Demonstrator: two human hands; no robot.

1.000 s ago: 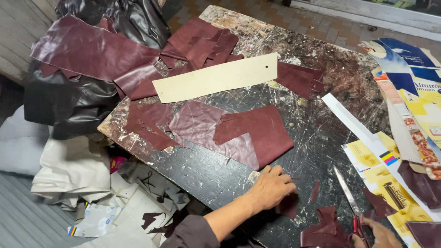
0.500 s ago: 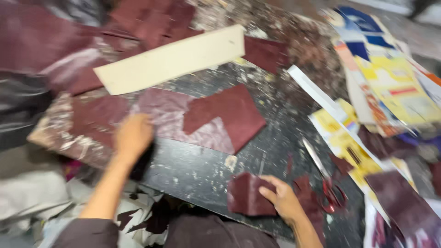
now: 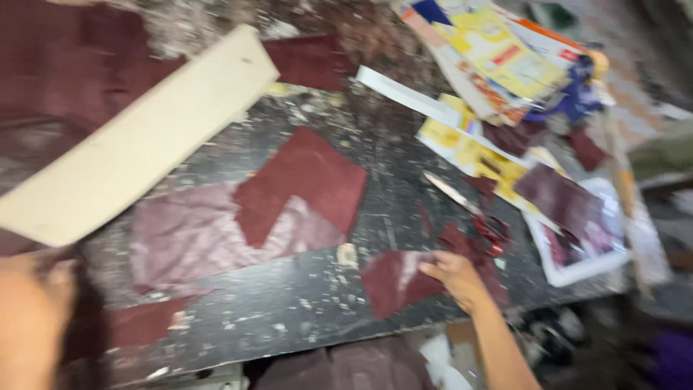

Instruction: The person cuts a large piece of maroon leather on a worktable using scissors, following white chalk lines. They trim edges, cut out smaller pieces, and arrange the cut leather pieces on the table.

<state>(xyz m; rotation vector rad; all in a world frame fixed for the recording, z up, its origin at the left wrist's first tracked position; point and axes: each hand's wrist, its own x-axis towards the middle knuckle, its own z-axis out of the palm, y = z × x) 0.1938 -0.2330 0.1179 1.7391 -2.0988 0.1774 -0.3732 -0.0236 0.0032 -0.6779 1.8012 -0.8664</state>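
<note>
Dark, speckled surface (image 3: 303, 318) is seen from above, strewn with maroon leather offcuts; the frame is motion-blurred. A small maroon scrap (image 3: 393, 282) lies near the front edge, and the right hand (image 3: 455, 274) is pressed on its right side, fingers curled over it; whether it is pinched or only held flat cannot be told. The left hand (image 3: 32, 318) sits at the lower left corner, too blurred and cropped for its state to be judged; nothing can be made out in it. Scissors (image 3: 473, 213) with red handles lie just beyond the right hand, blades pointing away, partly among scraps. A larger maroon piece (image 3: 303, 180) rests on a paler sheet (image 3: 195, 238), and a long cream strip (image 3: 137, 141) lies diagonally to the left. Printed papers (image 3: 498, 58) are stacked at the far right. Risks judged: the scrap lies close to the edge and could be swept off by a careless drag; the right hand could be nicked on the scissors, given their closeness; loose offcuts could be caught and shifted.
</note>
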